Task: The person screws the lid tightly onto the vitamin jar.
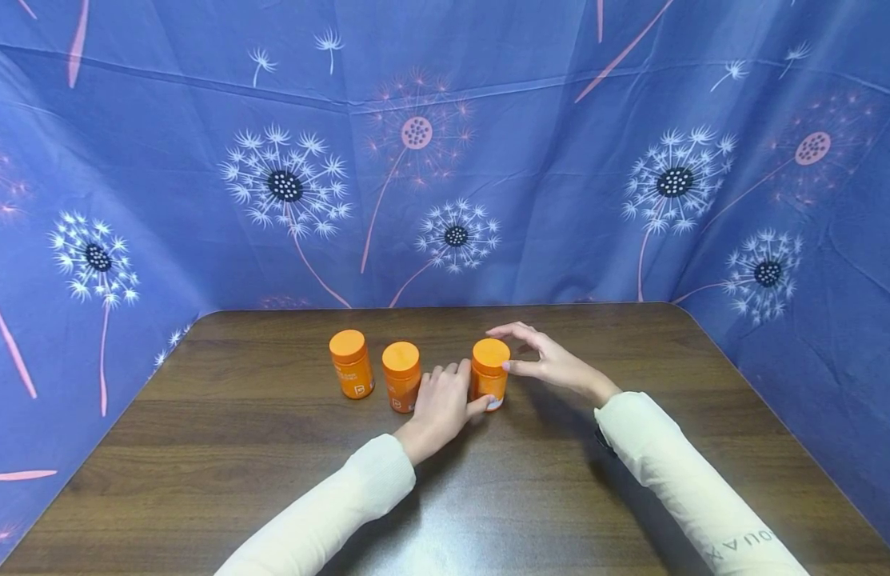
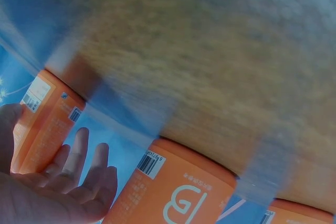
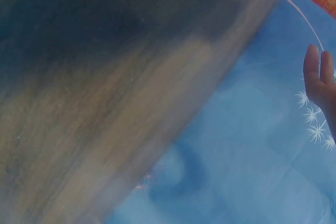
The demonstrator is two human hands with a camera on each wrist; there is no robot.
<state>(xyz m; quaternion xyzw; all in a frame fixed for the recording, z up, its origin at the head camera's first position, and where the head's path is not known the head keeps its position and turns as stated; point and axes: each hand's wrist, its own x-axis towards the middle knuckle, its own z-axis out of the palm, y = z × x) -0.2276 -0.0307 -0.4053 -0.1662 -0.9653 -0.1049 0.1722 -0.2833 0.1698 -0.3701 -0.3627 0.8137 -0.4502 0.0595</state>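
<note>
Three orange plastic bottles with screw lids stand upright in a rough row on the wooden table. The left hand [image 1: 443, 400] is at the right bottle [image 1: 490, 374], holding it low between thumb and index finger; its other fingers spread toward the middle bottle [image 1: 401, 378]. In the left wrist view, the thumb overlaps the labelled side of the right bottle [image 2: 46, 124]. The right hand [image 1: 548, 362] arches beside the same bottle's lid, its thumb tip right at the lid's edge and its fingers loosely extended behind. The right wrist view catches only two of its fingertips [image 3: 319, 69].
The left bottle [image 1: 352, 366] stands beyond the middle one. A brown wooden table [image 1: 221, 448] reaches back to a blue dandelion-print cloth [image 1: 545, 240], which hangs behind it and along both sides.
</note>
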